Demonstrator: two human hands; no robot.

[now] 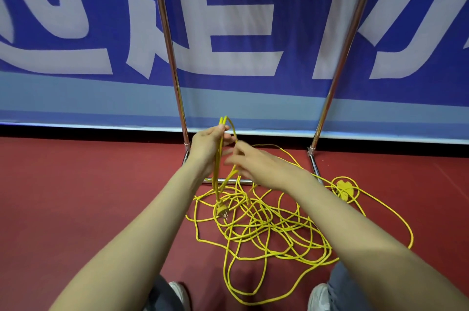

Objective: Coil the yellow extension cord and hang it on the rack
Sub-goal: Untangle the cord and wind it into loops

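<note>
Left hand [209, 144] grips a few loops of the yellow extension cord [266, 229], plug [222, 210] dangling below. Right hand [256, 162] is blurred beside them, grip unclear. Most cord sprawls tangled on the floor before the rack [350, 31].

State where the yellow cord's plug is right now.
In the head view, the plug hangs left of centre below the left hand, over the tangled cord.
</note>
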